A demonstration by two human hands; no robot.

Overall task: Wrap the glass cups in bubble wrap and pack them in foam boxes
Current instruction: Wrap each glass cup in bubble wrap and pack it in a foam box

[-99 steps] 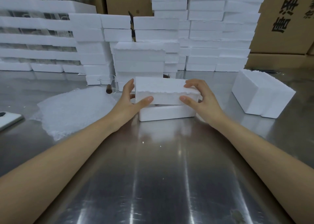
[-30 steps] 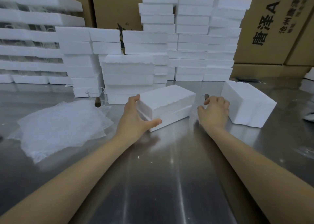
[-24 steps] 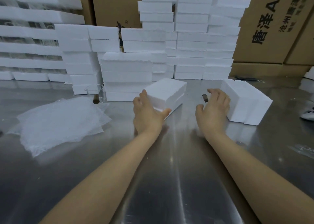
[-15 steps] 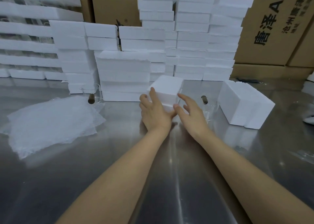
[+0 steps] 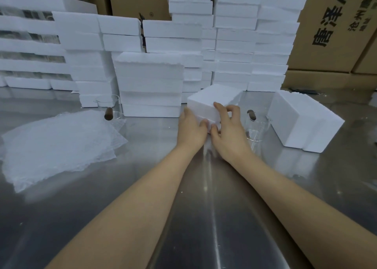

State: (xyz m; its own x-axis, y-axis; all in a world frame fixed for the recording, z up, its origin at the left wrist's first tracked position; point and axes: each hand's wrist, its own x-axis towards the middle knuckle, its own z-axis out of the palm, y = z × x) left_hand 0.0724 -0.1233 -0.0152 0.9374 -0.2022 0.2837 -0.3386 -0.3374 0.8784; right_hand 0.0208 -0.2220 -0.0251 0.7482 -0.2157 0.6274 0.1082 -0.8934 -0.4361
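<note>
Foam box has swung end-on; left grip and right grip now clasp its near end.

We face shiny steel table, pale light streaks along it. Behind, we see brown cardboard cartons, black print.

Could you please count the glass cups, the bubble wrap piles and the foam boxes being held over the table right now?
Glass cups: 2
Bubble wrap pile: 1
Held foam box: 1
Total: 4
</note>
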